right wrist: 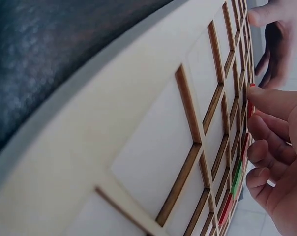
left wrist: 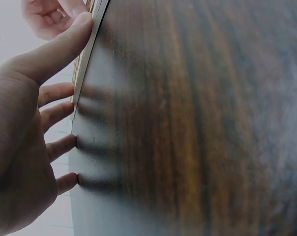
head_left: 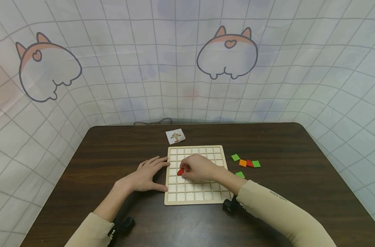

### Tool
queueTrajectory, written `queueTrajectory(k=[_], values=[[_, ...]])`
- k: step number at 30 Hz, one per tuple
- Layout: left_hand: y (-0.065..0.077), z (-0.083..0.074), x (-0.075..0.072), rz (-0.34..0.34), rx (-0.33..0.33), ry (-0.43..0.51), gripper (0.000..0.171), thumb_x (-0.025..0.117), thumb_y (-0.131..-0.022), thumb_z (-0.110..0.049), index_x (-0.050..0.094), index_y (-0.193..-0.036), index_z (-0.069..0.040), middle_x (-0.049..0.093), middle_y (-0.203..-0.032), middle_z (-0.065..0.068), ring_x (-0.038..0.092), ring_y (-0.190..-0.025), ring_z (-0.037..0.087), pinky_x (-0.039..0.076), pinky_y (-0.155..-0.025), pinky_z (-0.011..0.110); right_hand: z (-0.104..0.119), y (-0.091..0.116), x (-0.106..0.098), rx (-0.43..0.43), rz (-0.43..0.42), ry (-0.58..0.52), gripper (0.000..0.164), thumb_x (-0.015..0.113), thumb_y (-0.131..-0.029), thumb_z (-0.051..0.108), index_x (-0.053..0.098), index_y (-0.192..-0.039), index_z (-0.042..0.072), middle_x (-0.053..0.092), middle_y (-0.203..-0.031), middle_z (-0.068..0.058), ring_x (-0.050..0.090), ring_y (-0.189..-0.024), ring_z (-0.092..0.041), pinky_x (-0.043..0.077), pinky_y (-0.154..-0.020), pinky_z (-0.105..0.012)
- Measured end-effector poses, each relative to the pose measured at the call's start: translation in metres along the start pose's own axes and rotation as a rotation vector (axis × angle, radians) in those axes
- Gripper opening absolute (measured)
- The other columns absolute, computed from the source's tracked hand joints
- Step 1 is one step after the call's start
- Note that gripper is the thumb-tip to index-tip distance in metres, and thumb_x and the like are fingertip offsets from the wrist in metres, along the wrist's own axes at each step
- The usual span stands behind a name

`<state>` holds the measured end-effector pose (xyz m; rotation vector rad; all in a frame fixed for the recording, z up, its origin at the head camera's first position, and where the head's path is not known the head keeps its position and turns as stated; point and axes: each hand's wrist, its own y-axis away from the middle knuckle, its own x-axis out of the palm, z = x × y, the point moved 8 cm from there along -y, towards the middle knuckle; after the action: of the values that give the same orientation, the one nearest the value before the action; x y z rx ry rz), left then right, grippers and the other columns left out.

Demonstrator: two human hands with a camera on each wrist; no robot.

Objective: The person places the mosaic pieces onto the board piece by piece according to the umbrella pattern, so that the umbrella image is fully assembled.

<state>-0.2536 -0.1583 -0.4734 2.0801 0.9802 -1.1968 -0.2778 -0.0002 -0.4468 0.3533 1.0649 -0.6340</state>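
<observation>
A wooden grid board (head_left: 166, 199) lies on the dark table, its square cells framed by thin strips. My right hand (head_left: 198, 168) reaches over it and pinches a red tile (head_left: 180, 172) with a slanted edge at the left-hand cells. In the right wrist view the thumb tip meets that red tile (right wrist: 251, 101), and a green tile (right wrist: 236, 177) and other red pieces sit in cells farther along, mostly hidden from the head view by the hand. My left hand (head_left: 146, 174) is spread at the board's left edge, its thumb and fingertips touching the rim.
Right of the board lie loose tiles: an orange one (head_left: 243, 163), a red one (head_left: 250, 163) and several green ones, one (head_left: 240, 175) close to the right forearm. A small pattern card (head_left: 175, 136) lies behind the board. A printed cloth (head_left: 187, 92) hangs around the table.
</observation>
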Motion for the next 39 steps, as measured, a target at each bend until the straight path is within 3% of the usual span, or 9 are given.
queueTrajectory(k=[27, 39], values=[[0.000, -0.001, -0.001, 0.000, -0.002, 0.003, 0.092, 0.078, -0.084, -0.062, 0.044, -0.156, -0.016, 0.027, -0.167, 0.007, 0.017, -0.154, 0.038, 0.017, -0.111, 0.074, -0.009, 0.001, 0.002, 0.049, -0.031, 0.013, 0.015, 0.076, -0.095, 0.026, 0.074, -0.103, 0.014, 0.061, -0.076, 0.012, 0.055, -0.069, -0.006, 0.048, -0.065, -0.028], [0.000, 0.000, -0.001, 0.004, -0.004, 0.008, 0.092, 0.078, -0.084, -0.061, 0.044, -0.156, -0.016, 0.026, -0.167, 0.007, 0.017, -0.154, 0.038, 0.017, -0.111, 0.074, -0.011, 0.009, -0.003, 0.049, -0.052, -0.016, 0.006, 0.072, -0.097, 0.020, 0.075, -0.100, 0.015, 0.060, -0.077, 0.011, 0.054, -0.069, -0.008, 0.046, -0.064, -0.029]])
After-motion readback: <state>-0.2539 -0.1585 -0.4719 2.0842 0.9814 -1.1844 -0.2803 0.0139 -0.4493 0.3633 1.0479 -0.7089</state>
